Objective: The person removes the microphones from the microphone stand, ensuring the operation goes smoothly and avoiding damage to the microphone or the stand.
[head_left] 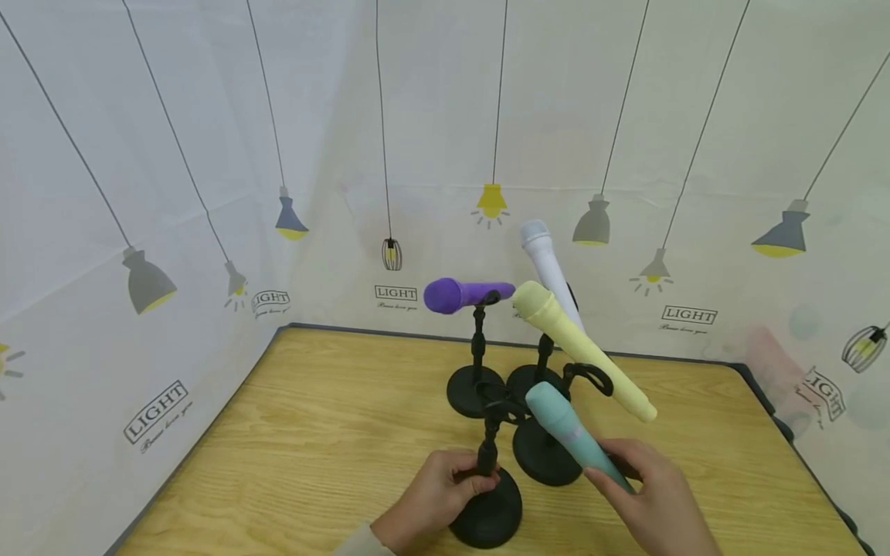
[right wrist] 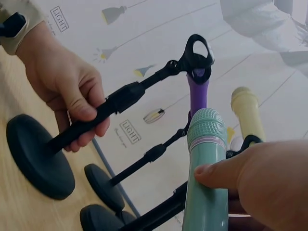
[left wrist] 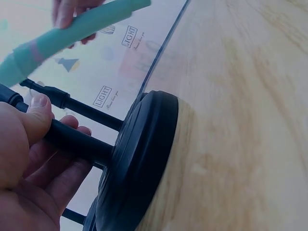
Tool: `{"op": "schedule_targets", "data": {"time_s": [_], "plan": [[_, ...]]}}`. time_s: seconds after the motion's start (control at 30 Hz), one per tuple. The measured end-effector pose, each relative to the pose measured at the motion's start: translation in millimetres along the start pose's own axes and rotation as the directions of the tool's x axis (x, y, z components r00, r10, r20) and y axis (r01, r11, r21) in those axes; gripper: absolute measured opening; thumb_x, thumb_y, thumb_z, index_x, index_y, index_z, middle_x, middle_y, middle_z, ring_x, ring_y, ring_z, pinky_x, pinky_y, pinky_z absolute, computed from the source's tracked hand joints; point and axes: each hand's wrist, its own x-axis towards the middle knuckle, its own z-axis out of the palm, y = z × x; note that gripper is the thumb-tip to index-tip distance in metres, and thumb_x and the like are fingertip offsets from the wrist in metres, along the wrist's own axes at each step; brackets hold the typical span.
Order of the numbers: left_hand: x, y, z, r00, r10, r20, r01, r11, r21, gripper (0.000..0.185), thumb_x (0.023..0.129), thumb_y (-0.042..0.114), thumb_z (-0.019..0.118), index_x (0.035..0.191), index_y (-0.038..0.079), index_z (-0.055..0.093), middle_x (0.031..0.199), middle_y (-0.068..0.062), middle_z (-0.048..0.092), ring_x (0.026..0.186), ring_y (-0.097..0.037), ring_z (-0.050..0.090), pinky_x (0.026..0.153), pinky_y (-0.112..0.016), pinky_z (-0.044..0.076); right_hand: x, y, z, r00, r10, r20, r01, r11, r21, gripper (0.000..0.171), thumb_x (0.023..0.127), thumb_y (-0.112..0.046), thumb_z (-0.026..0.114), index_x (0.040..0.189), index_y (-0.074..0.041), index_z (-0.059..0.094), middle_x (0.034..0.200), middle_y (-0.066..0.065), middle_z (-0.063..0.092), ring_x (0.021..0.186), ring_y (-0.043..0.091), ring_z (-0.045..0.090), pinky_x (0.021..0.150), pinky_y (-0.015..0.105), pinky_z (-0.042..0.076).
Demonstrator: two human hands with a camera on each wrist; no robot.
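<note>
My left hand [head_left: 445, 490] grips the post of the nearest black microphone stand [head_left: 487, 510], just above its round base; in the right wrist view the clip [right wrist: 196, 55] on top of this stand holds nothing. My right hand [head_left: 650, 494] holds a mint-green microphone [head_left: 573, 428] by its lower body, tilted with the head up and to the left. In the head view it is in the air, a little to the right of the front stand. Thumb [right wrist: 216, 175] and fingers wrap the body in the right wrist view. Part of the handle's end is hidden by the hand.
Behind, a purple microphone [head_left: 469, 295], a white microphone [head_left: 549, 266] and a pale yellow microphone [head_left: 584, 347] sit on black stands whose bases stand close together. The wooden table [head_left: 313, 417] meets a wall covering printed with lamps [head_left: 491, 201] at the back and sides.
</note>
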Motion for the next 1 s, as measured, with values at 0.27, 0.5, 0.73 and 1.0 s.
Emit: {"op": "schedule_targets", "data": {"time_s": [0.27,0.5,0.73,1.0], "plan": [[-0.3,-0.5,0.1,1.000,0.000,-0.002,0.000,1.000,-0.008,0.013,0.099,0.007,0.077,0.110,0.001,0.082,0.114,-0.016,0.082,0.110,-0.008,0.076,0.096,-0.018,0.058,-3,24,5,0.991,0.115,0.070,-0.109,0.991,-0.081,0.041,0.096,-0.024,0.085,0.128,-0.001,0.074,0.117,0.009,0.076,0.101,0.020,0.073,0.084,0.038,0.065],[-0.5,0.2,0.2,1.000,-0.007,-0.001,0.007,1.000,-0.013,0.014,0.099,0.008,0.077,0.110,0.002,0.082,0.113,-0.016,0.082,0.109,-0.007,0.075,0.096,-0.018,0.058,-4,39,10,0.984,0.156,0.082,-0.144,0.980,-0.137,0.048,0.094,-0.026,0.086,0.128,0.004,0.072,0.109,0.007,0.076,0.093,0.020,0.072,0.079,0.040,0.063],[-0.6,-0.8,1.3,1.000,-0.006,-0.005,0.006,1.000,-0.020,0.015,0.099,0.009,0.077,0.111,0.002,0.082,0.113,-0.016,0.082,0.109,-0.007,0.075,0.095,-0.017,0.058,-6,51,15,0.977,0.182,0.107,-0.159,0.968,-0.194,0.048,0.092,-0.027,0.087,0.124,0.006,0.073,0.103,0.004,0.075,0.090,0.018,0.070,0.076,0.039,0.060],[-0.5,-0.1,1.3,1.000,-0.015,-0.005,0.015,0.999,-0.030,0.016,0.099,0.008,0.077,0.112,0.000,0.082,0.113,-0.018,0.082,0.109,-0.007,0.075,0.095,-0.016,0.057,-9,64,16,0.967,0.226,0.118,-0.201,0.961,-0.193,0.045,0.092,-0.026,0.087,0.120,0.007,0.073,0.100,0.004,0.076,0.088,0.020,0.073,0.076,0.040,0.062]]}}
